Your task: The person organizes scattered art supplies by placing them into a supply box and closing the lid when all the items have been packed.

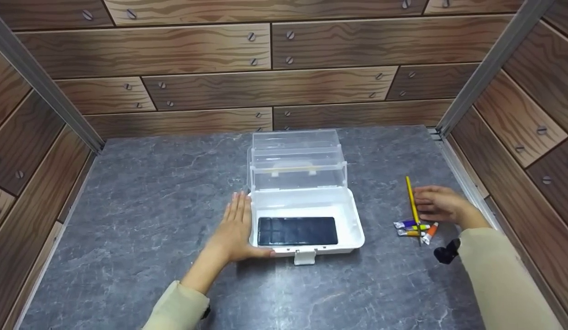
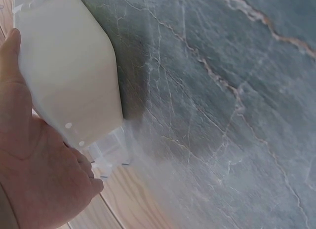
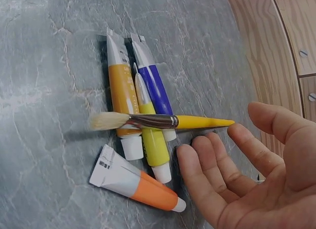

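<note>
A white plastic box (image 1: 352,220) with its clear lid (image 1: 295,158) raised stands mid-table. Inside lies a flat dark rectangular object (image 1: 297,231). My left hand (image 1: 236,231) rests on the box's left side, fingers straight along the wall and thumb at the front rim. To the right, a yellow-handled paintbrush (image 3: 197,122) lies across several paint tubes: an ochre tube (image 3: 124,91), a purple tube (image 3: 155,88) and a yellow tube (image 3: 157,145). An orange tube (image 3: 153,189) lies beside them. My right hand (image 1: 437,204) is beside the brush handle, fingers spread and loosely bent, gripping nothing.
The grey marbled tabletop (image 1: 151,206) is bordered by wood-patterned walls (image 1: 210,50) at the back and sides. Metal rails (image 1: 467,165) run along the edges. A white latch (image 1: 305,257) juts from the box's front.
</note>
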A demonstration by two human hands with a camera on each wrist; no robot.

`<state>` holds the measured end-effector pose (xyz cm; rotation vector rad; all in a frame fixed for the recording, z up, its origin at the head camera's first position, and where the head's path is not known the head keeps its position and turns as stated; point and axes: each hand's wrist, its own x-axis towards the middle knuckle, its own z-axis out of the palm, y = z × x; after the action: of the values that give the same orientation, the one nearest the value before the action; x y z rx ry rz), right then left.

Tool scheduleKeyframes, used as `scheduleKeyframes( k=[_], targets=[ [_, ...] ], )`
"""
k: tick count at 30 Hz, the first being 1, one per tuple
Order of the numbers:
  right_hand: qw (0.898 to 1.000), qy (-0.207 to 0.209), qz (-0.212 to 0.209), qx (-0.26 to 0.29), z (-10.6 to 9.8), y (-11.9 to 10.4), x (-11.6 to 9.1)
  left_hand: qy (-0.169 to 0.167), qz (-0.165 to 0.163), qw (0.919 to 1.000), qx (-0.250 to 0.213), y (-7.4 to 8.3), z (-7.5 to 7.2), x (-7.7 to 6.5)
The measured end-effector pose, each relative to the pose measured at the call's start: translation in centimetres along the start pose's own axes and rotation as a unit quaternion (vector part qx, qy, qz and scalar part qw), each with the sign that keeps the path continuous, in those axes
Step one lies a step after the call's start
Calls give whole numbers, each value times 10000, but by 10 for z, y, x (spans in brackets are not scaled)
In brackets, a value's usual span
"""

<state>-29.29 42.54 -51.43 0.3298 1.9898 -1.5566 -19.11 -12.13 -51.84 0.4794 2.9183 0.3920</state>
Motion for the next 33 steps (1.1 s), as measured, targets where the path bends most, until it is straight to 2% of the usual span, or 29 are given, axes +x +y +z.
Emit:
scheduleKeyframes(
  k=[8,12,22,33],
  targets=[
    [9988,236,392,-189,6,-5,4,-25,15,10000,46,1,-2,0],
    [9973,388,459,-410,9,-6,6,-16,27,10000,0,1,-2,0],
    [9960,581,453,-499,15,-8,9,-5,7,10000,-7,0,0,-1],
    [9926,971,209,-696,17,-1,14,22,19,9999,115,1,-2,-1]
  ],
)
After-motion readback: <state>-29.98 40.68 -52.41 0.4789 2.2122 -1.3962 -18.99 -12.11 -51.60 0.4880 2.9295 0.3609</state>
